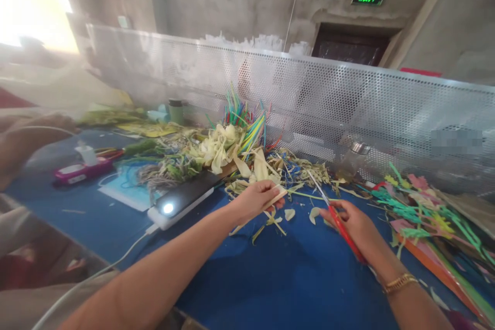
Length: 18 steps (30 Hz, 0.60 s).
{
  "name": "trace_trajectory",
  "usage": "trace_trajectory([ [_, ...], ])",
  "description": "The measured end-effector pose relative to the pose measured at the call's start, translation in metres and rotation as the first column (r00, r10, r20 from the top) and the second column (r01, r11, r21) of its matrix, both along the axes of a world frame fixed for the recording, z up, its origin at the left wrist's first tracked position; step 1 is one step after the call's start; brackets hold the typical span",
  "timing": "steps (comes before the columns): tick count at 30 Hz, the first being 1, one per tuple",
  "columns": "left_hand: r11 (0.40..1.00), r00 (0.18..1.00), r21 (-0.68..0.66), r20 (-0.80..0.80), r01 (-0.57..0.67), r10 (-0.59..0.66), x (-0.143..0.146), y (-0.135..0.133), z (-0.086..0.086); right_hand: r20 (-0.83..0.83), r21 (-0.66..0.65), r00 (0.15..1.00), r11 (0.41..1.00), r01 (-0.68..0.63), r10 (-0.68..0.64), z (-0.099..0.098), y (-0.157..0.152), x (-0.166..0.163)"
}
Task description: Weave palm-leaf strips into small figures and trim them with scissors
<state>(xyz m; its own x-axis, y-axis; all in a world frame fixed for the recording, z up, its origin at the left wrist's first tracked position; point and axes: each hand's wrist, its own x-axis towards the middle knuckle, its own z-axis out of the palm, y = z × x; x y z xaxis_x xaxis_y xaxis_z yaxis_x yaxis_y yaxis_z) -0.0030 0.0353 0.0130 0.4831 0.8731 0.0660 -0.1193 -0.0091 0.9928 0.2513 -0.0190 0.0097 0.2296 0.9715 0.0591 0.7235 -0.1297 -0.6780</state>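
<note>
My left hand [261,198] is closed, pinching a narrow pale strip [275,197] that looks like dried corn husk. In my right hand [348,224] are red-handled scissors [340,224], their slim metal blades pointing up and away to the left. The blade tips are apart from the strip. Under and around my hands, small cut pale pieces [290,214] lie on the blue table [263,278]. Just beyond my left hand is a heap of cream husks [220,147], with a bunch of coloured stems [253,131] behind it.
A power bank [181,206] with a lit lamp and white cable [112,263] lies left. Further left are a purple box [83,170] and another person's arm [23,144]. Colourful flower pieces [421,206] lie right. A perforated metal screen [328,103] and glass jar [350,160] stand behind.
</note>
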Motion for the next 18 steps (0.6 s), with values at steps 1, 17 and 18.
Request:
trace_trajectory([
  [1, 0.997, 0.996, 0.009, 0.026, -0.081, 0.08, 0.001, 0.002, -0.002, 0.169, 0.016, 0.984, 0.999, 0.048, -0.05, -0.003, 0.004, 0.01],
  [17, 0.831, 0.789, 0.008, 0.319, -0.556, 0.525, -0.007, 0.022, 0.0, 0.743, -0.186, 0.669, 0.958, 0.217, -0.007, -0.007, 0.005, 0.046],
  [18, 0.82, 0.787, 0.039, 0.312, -0.571, 0.533, -0.007, 0.022, 0.0, 0.741, -0.148, 0.671, 0.966, 0.213, -0.034, -0.003, 0.003, 0.04],
])
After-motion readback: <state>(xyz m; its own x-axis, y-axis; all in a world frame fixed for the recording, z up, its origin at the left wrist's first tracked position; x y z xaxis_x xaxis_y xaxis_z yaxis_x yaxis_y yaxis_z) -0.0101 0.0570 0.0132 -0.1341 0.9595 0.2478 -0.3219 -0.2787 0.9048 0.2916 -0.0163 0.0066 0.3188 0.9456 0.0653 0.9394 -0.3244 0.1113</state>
